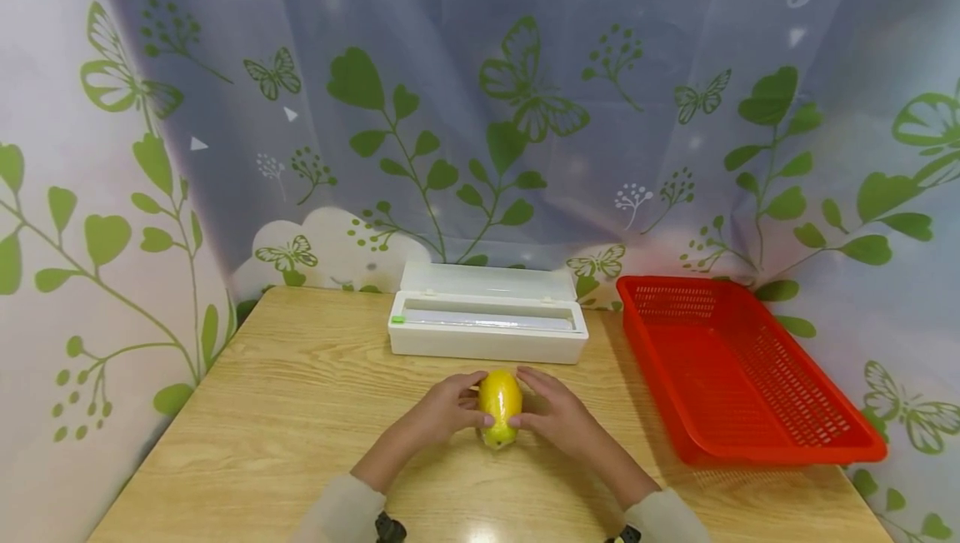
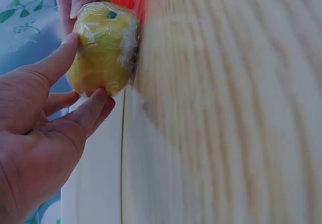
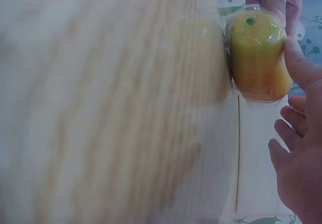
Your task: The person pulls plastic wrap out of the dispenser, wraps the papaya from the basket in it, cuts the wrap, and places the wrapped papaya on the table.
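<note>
A yellow mango wrapped in clear cling film rests on the wooden table between the two hands. My left hand holds its left side; in the left wrist view the thumb lies against the film and fingertips meet the mango's far end. On the other side, my right hand has its thumb touching the mango, while its other fingers are loosely bent and stand apart from it. A small green spot shows on the near end of the mango in both wrist views.
Just beyond the hands stands a white cling film box, its lid raised and a roll inside. A red perforated basket sits at the right of the table. Printed curtains hang close behind and beside the table.
</note>
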Tool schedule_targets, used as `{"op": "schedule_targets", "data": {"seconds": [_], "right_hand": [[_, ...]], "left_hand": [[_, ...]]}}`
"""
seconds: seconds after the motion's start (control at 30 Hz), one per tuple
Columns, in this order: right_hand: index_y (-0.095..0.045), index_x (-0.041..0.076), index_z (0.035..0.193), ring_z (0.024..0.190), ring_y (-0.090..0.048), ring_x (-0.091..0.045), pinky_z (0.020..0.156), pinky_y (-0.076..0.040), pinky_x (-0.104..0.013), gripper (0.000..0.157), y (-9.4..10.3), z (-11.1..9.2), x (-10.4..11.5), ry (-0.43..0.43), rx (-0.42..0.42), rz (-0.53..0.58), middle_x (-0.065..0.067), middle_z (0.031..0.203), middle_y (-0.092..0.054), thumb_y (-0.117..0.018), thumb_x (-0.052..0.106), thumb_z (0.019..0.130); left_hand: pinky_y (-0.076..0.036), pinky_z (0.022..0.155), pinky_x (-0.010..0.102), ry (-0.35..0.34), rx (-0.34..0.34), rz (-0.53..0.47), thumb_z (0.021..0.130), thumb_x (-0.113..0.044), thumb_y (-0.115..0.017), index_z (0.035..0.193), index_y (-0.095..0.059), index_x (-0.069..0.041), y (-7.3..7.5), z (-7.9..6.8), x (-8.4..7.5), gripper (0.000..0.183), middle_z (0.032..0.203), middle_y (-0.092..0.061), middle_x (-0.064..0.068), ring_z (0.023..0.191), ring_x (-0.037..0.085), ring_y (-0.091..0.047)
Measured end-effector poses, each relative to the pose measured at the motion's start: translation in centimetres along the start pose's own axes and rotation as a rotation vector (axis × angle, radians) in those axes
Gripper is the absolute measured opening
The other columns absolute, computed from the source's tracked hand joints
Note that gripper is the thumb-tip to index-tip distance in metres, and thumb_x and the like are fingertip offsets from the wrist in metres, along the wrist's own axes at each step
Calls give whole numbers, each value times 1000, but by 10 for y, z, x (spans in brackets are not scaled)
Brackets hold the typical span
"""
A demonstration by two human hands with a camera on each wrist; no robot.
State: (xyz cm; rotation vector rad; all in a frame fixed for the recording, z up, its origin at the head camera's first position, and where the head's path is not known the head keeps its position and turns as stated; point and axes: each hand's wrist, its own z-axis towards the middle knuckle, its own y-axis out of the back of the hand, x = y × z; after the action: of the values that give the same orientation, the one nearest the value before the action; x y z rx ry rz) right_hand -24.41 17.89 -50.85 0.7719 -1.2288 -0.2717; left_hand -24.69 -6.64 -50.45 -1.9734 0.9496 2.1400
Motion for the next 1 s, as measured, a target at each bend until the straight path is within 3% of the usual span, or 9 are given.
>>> {"op": "schedule_targets", "data": {"seconds": [0.27, 0.5, 0.73, 1.0], "right_hand": [[-50, 11, 148, 135, -52, -35, 110, -42, -56, 74, -3, 2, -1, 2, 41, 101, -11, 149, -54, -78, 37, 85], [-47, 5, 149, 138, -48, -37, 111, -41, -55, 77, -3, 1, 4, 6, 70, 94, -13, 150, -51, -76, 38, 87], [-47, 8, 150, 140, -47, -38, 111, -40, -56, 76, -1, 3, 7, -30, 84, 63, -13, 152, -49, -74, 41, 88], [-49, 10, 150, 141, -45, -38, 113, -37, -58, 74, -4, 2, 2, -61, 81, 73, -12, 152, -49, -76, 41, 88]], "left_hand": [[-50, 105, 41, 16, 0, 5, 91, -27, -76, 155, -35, -1, 3, -2, 1, 80, 156, -41, 19, 135, 33, -53], [-51, 104, 39, 25, 7, -8, 91, -26, -75, 154, -36, 1, 4, -2, 5, 79, 154, -45, 20, 134, 32, -55], [-49, 106, 40, 7, 10, 17, 91, -27, -74, 153, -35, 3, 4, -2, 8, 79, 153, -46, 20, 134, 31, -54], [-48, 107, 41, 4, 24, -25, 93, -25, -73, 155, -32, 3, 3, -3, 12, 79, 156, -42, 20, 137, 33, -52]]}}
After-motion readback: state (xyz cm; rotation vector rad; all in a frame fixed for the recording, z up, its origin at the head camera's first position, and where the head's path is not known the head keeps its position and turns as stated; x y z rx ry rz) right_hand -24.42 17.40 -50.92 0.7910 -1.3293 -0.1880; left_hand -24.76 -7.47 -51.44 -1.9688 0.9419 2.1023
